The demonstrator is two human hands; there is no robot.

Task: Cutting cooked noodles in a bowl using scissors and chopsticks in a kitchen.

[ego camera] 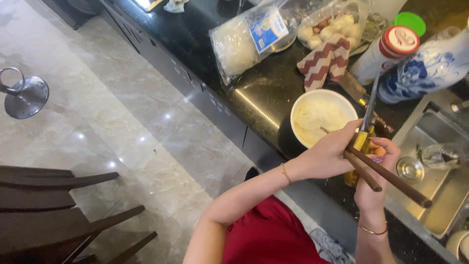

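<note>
Chopsticks: a dark brown pair, lower right of the frame, running diagonally over the worktop edge toward the sink; both hands meet around them.
Stool base: round metal foot on the pale marble floor, far left.
Chairs: dark wooden backs, lower left corner.
Noodle packet: clear bag of white dried noodles with a blue label, lying on the worktop, upper middle.
Left hand: closed round the upper ends of the chopsticks, thumb side toward the bowl; a thin bracelet at the wrist.
Bowl: white, holding pale noodles, just above the left hand on the black worktop.
Cloth: red and white zigzag, just above the bowl.
Yellow-handled tool: a slim metal blade or rod rising from between the hands; I cannot tell exactly what it is.
Right hand: curled shut about the yellow handle and touching the chopsticks.
Bottle: white with a red cap, upper right, beside a blue and white jar.
Sink: steel, right edge, with a drain and a glass inside.
Step in hand: seemingly sorting the grip on chopsticks and tool, beside the bowl.
Next move calls for: probably one hand freeing itself, so the sticks sit properly in the other.
</note>
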